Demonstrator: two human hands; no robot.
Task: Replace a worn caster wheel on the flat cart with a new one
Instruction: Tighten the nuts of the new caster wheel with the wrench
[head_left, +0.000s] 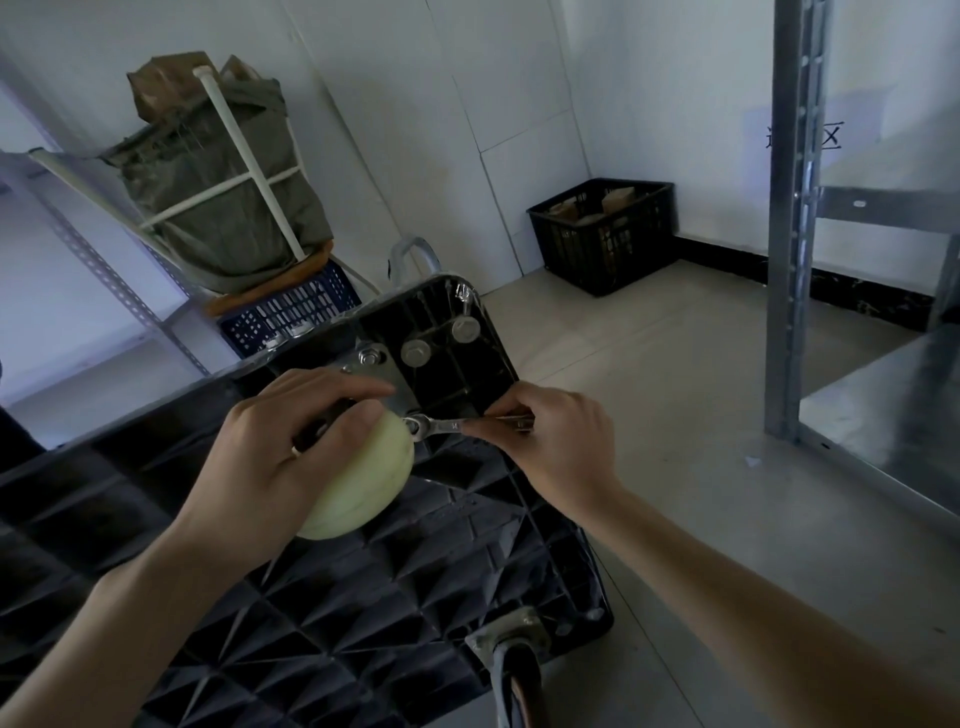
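Beige tile floor (675, 395), white walls (493, 78), metal shelving (795, 208).

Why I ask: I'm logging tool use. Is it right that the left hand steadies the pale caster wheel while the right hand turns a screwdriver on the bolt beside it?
Not quite. The head view shows the right hand holding a wrench, not a screwdriver, set on the bolt. The left hand does steady the pale caster wheel.

Storeroom or small warehouse. Bare white walls and a tiled floor (691, 395) surround slotted galvanised steel shelving (795, 218), a black plastic crate (602, 234) in the corner, a blue crate (291, 312) and a bundled grey sack (218, 171).
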